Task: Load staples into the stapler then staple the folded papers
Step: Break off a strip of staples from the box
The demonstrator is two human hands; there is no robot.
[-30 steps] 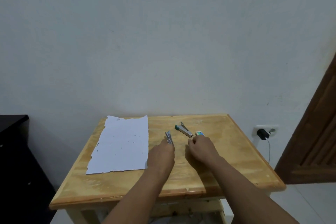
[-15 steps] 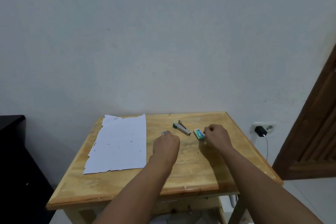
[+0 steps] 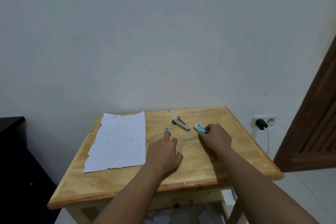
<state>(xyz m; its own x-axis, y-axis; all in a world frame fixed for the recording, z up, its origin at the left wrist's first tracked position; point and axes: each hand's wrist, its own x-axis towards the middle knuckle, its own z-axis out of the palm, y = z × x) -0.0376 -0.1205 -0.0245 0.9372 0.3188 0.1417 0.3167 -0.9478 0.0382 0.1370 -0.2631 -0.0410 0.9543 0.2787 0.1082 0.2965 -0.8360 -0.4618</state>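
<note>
A small silver stapler with a teal end lies open on the wooden table, near its far edge. To its right lies a blue-green staple box; my right hand pinches the box's right end. Left of the stapler sits a small grey metal piece, and the index fingertip of my left hand rests on its near end, the other fingers loosely spread. A white sheet of paper with ragged edges lies flat on the table's left half.
A tiny pale scrap lies between my hands. A black cabinet stands left of the table. On the right, a wall socket holds a black charger with a hanging cable, beside a brown wooden door.
My right hand moved right, from beside the stapler to the staple box, and took its end. My left hand drew back slightly, leaving one fingertip on the grey piece.
</note>
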